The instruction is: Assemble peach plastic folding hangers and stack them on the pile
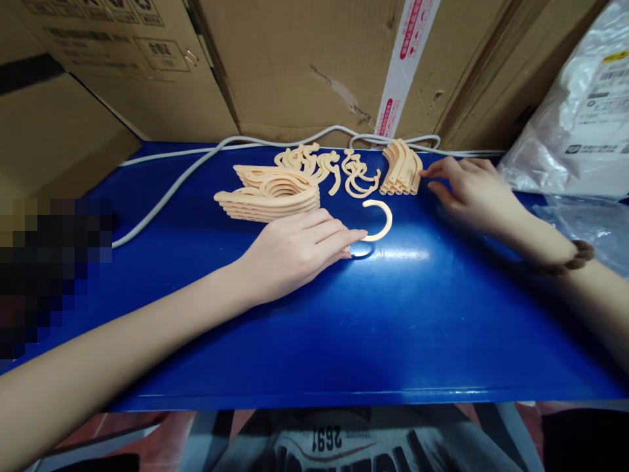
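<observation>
My left hand is closed in a pinch on the stem end of a cream plastic hanger hook, held just over the blue table with its curve pointing right. Behind that hand lies a stack of cream hanger pieces, nested together. To the right, my right hand has its thumb and index finger apart, with the fingertip at the right edge of a pile of curved cream hanger arms. Whether it touches the pile I cannot tell. Between the stacks are several loose hooks and a heap of small curved parts.
A white cable runs along the back of the blue table. Cardboard boxes form a wall behind it. At the right stands a plastic-wrapped package, with clear film in front.
</observation>
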A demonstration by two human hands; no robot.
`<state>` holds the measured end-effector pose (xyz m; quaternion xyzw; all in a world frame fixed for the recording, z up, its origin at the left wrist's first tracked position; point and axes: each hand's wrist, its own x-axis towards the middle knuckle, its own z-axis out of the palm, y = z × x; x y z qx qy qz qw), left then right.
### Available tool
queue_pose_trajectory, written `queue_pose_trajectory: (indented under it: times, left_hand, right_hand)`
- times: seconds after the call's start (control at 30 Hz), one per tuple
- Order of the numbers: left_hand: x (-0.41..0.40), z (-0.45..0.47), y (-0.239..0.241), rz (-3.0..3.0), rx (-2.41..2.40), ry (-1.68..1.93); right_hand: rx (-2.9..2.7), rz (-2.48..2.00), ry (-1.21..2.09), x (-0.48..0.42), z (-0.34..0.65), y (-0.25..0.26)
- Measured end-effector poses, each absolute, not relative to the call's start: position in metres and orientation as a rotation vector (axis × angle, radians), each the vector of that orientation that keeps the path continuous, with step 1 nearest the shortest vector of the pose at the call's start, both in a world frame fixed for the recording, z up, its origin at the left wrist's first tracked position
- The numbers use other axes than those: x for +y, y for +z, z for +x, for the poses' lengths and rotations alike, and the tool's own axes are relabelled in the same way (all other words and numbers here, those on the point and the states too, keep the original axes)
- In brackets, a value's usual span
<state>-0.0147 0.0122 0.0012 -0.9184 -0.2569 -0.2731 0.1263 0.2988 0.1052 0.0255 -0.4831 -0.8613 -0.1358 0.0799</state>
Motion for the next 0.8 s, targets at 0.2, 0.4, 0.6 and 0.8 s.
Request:
queue_pose_trajectory:
  times: [0.2, 0.4, 0.6, 0.8]
  left_hand:
    - [0.012, -0.016, 0.002, -2.658, -0.738, -0.809]
    - [0.012, -0.016, 0.002, -2.641, -0.754, -0.795]
    - [0.014, -0.017, -0.001, -2.651, -0.753, -0.81]
    - [0.013, -0.016, 0.001, -2.664, -0.735, -0.831]
  right_hand:
    - [-2.558, -1.384, -0.643, 0.097, 0.292, 0.027]
    - [-2.675, -1.315, -0.479, 0.099, 0.292, 0.026]
    - [-2.579, -1.226, 0.036, 0.088, 0.285, 0.047]
    - [-2.807, -1.329, -0.211, 0.096, 0.301, 0.044]
